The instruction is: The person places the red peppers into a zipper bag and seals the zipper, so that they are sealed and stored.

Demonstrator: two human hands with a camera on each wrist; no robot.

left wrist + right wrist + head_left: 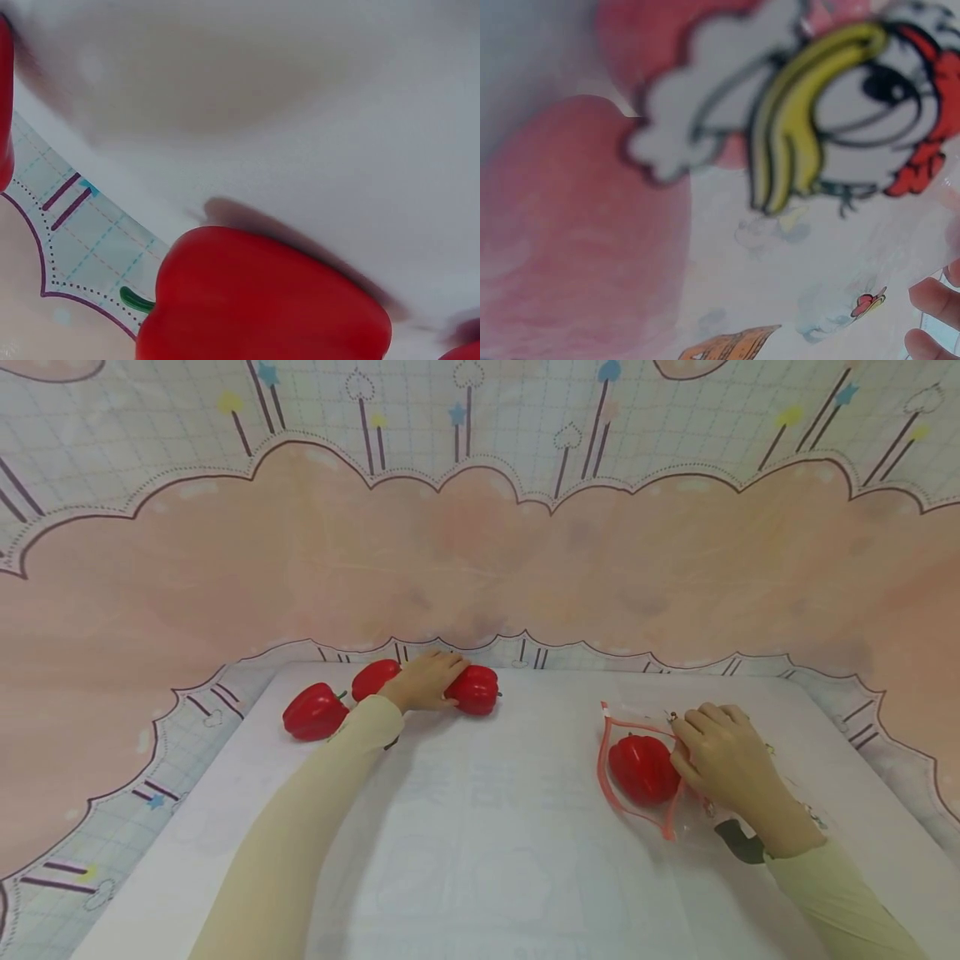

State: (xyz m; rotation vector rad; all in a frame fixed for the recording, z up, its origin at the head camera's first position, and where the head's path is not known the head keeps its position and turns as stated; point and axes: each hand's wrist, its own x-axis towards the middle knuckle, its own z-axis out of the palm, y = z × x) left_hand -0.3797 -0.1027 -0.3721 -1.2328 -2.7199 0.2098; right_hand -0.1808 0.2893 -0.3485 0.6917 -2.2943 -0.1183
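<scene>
My left hand [427, 681] grips the left end of a red bell pepper [476, 691] near the table's far edge, thumb in front and fingers behind. Two more red bell peppers lie left of it, one behind the wrist [377, 678] and one beside the forearm [315, 712]. My right hand [723, 760] pinches the side of a clear plastic bag [604, 768] with an orange-red edge and cartoon prints. Inside the bag's mouth sits a red bell pepper [643, 768]. In the right wrist view, fingertips [934, 300] show at the lower right, and red shapes [592, 240] through the film.
A white sheet covers the table [480, 860]. Behind and around it hangs a patterned cloth [480, 560]. The left wrist view shows a bell pepper with a green stem [262, 300] and parts of others at its edges.
</scene>
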